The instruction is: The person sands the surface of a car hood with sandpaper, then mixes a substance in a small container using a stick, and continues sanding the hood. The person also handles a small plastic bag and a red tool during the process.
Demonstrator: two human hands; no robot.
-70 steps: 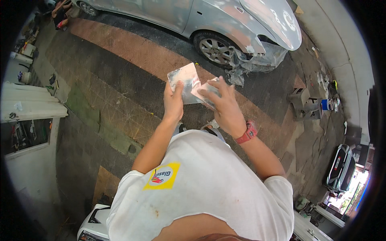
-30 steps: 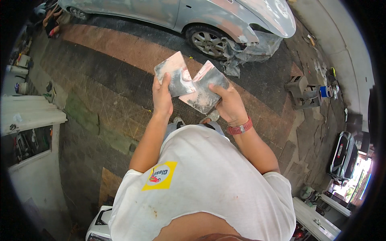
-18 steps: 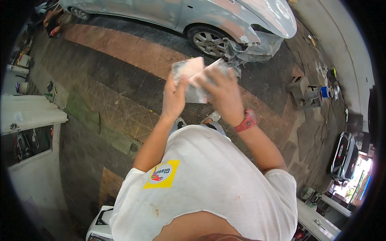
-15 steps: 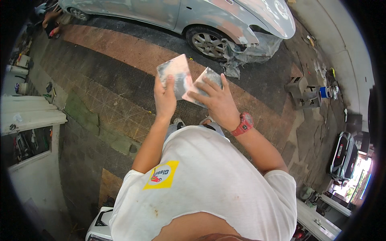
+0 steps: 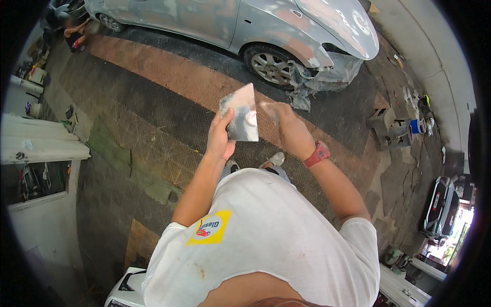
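My left hand (image 5: pixel 223 138) grips a thin rectangular putty plate (image 5: pixel 240 120), thumb across its near face. Grey and pinkish smears cover part of its shiny surface. Just to the right, my right hand (image 5: pixel 293 130) is closed on a flat putty spreader (image 5: pixel 271 111), turned nearly edge-on and smeared by motion. A small gap separates the spreader from the plate. The right fingers are mostly hidden behind the hand. A red watch (image 5: pixel 317 154) is on my right wrist.
Ahead stands a grey car (image 5: pixel 204 25) with pinkish filler patches. Plastic sheeting (image 5: pixel 319 79) hangs by its front wheel (image 5: pixel 268 66). A crate-like stand (image 5: pixel 389 128) is at right, a white cabinet (image 5: pixel 41 138) at left. Another person (image 5: pixel 75 36) sits low at far left.
The spreader has come away from the plate's face and turned edge-on as my right hand moved slightly right. The plate has shifted right and tilted more upright.
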